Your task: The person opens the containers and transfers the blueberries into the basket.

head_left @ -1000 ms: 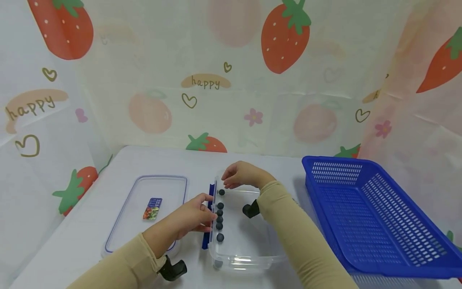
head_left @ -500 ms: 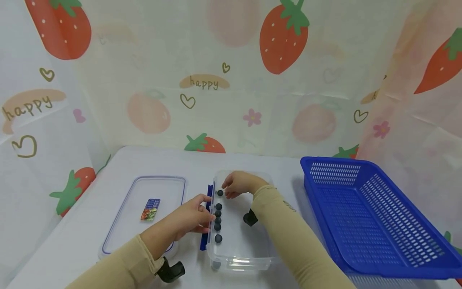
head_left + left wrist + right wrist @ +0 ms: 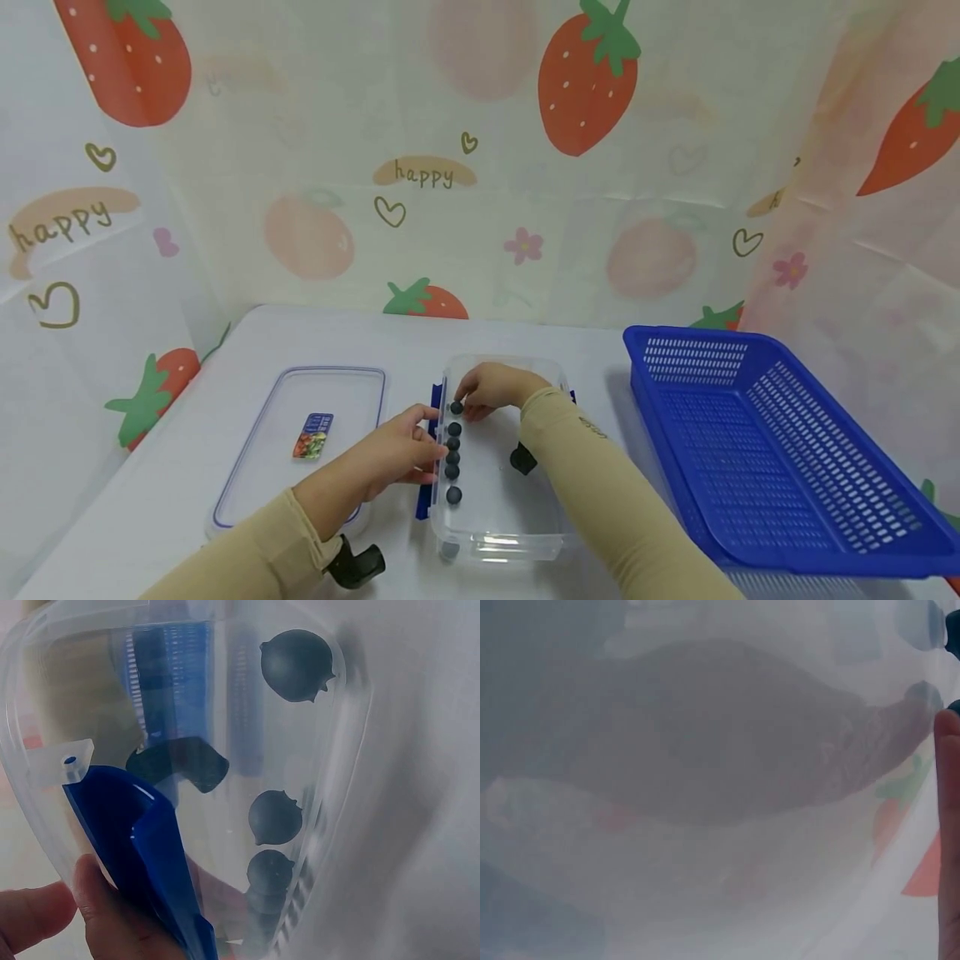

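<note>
Several dark blueberries (image 3: 453,495) line the left wall inside a clear plastic container (image 3: 495,521) in the head view. In the left wrist view, one blueberry (image 3: 297,666) with a pointed crown shows large through the wall. My left hand (image 3: 401,446) holds the container's left side by its blue latch flap (image 3: 142,847), with a fingertip at the rim. My right hand (image 3: 495,389) reaches inside, fingertips pinching the farthest blueberry (image 3: 456,407). In the right wrist view, a finger (image 3: 949,795) meets a blueberry at the right edge.
A clear lid (image 3: 262,450) with a blue seal and a small label (image 3: 312,436) lies left of the container. On the right stands a large blue basket (image 3: 787,467). Strawberry-patterned cloth (image 3: 480,233) hangs behind the white table (image 3: 390,337).
My right hand has lowered into the container and reached the farthest blueberry, which has shifted slightly toward the others. The left hand stays at the container's side.
</note>
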A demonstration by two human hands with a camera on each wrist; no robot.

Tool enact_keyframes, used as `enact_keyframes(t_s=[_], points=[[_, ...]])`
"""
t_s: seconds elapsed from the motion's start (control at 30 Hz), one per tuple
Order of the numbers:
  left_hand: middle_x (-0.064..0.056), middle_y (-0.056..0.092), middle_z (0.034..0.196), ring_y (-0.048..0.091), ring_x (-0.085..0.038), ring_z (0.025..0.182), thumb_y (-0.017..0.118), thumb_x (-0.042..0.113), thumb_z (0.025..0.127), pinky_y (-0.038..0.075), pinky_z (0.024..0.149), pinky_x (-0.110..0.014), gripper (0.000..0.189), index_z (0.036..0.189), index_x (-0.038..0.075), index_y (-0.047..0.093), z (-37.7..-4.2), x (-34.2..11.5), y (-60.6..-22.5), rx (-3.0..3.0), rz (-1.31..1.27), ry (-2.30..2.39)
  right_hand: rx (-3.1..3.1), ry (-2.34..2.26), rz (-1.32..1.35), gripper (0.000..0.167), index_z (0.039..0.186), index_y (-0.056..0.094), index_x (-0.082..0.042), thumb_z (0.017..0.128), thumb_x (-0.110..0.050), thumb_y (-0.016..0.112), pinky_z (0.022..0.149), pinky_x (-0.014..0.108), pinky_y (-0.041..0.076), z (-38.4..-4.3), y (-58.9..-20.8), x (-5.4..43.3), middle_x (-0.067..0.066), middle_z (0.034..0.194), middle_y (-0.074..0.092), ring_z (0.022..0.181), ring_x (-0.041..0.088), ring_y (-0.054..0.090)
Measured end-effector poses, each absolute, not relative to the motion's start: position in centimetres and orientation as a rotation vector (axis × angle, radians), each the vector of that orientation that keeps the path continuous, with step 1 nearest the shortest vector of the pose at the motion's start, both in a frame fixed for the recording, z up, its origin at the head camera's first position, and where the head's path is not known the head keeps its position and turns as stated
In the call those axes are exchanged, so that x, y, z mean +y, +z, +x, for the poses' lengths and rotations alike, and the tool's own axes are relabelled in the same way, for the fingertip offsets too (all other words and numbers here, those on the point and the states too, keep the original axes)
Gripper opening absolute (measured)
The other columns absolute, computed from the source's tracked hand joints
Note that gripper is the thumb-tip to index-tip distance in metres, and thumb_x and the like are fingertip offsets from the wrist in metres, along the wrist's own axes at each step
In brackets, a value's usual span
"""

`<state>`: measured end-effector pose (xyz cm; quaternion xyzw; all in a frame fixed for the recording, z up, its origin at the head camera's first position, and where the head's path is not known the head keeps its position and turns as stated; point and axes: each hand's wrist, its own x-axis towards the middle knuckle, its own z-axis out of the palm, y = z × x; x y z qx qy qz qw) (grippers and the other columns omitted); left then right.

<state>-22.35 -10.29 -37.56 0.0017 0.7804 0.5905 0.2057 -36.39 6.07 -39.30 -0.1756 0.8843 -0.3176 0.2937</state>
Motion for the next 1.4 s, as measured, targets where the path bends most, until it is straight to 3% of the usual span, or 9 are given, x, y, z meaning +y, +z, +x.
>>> enact_keyframes(t_s=[0.73, 1.03, 1.4], points=[[-0.014, 0.057, 0.090, 0.058, -0.020, 0.072, 0.060, 0.010, 0.088, 0.055, 0.068, -0.031, 0.054, 0.135, 0.009, 0.033, -22.4, -10.4, -37.6, 2.178, 0.007, 1.636, 2.336, -0.894, -0.469, 0.013, 0.094, 0.067, -0.004, 0.086, 0.000, 0.058, 0.071, 0.026, 0.054, -36.4, -39.8, 5.6, 0.006, 0.086, 0.065, 0.076, 0.017, 0.063], [-0.013, 0.057, 0.089, 0.058, -0.020, 0.071, 0.060, 0.011, 0.087, 0.055, 0.069, -0.031, 0.055, 0.135, 0.010, 0.033, -22.4, -10.5, -37.6, 2.184, 0.016, 1.638, 2.367, -0.890, -0.529, 0.007, 0.091, 0.066, -0.009, 0.085, -0.010, 0.063, 0.072, 0.025, 0.054, -36.5, -39.3, 5.7, 0.002, 0.086, 0.065, 0.078, 0.015, 0.064], [-0.016, 0.057, 0.092, 0.058, -0.021, 0.070, 0.059, 0.010, 0.088, 0.055, 0.068, -0.031, 0.053, 0.134, 0.011, 0.033, -22.8, -10.4, -37.8, 2.175, 0.003, 1.636, 2.250, -1.087, -0.539, 0.007, 0.091, 0.065, -0.007, 0.085, -0.009, 0.064, 0.075, 0.028, 0.054, -37.5, -38.3, 6.5, 0.006, 0.090, 0.067, 0.089, 0.024, 0.065]])
